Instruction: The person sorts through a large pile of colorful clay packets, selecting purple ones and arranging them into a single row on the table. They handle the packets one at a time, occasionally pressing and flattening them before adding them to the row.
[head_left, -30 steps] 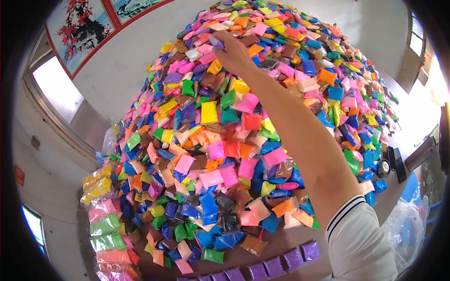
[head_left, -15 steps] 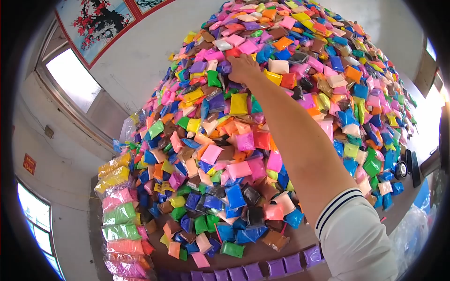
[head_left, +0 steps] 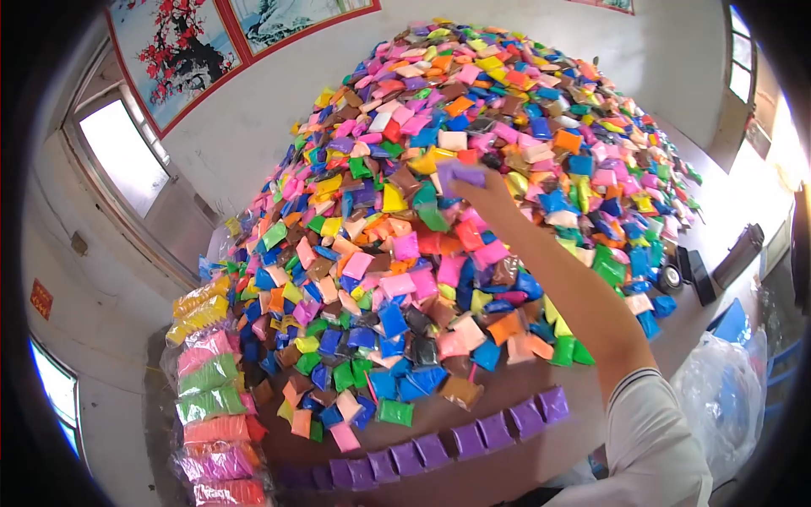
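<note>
My right hand (head_left: pixel 483 193) is stretched out over a huge heap of small coloured packets (head_left: pixel 473 144) and holds a purple packet (head_left: pixel 460 175) above the pile. Its arm with a white, dark-striped sleeve (head_left: pixel 655 435) comes in from the lower right. A row of several purple packets (head_left: pixel 460 444) lies along the near edge of the brown table (head_left: pixel 507 397). My left hand is out of sight.
Bundled bags of yellow, pink, green and orange packets (head_left: pixel 207 397) are stacked at the left. A clear plastic bag (head_left: pixel 726 397) sits at the right, next to dark objects (head_left: pixel 688 275) on the table. Framed pictures (head_left: pixel 182 46) hang on the wall behind.
My right hand has drawn back from high on the heap toward me, lifting a purple packet with it. The view has pulled back and lowered.
</note>
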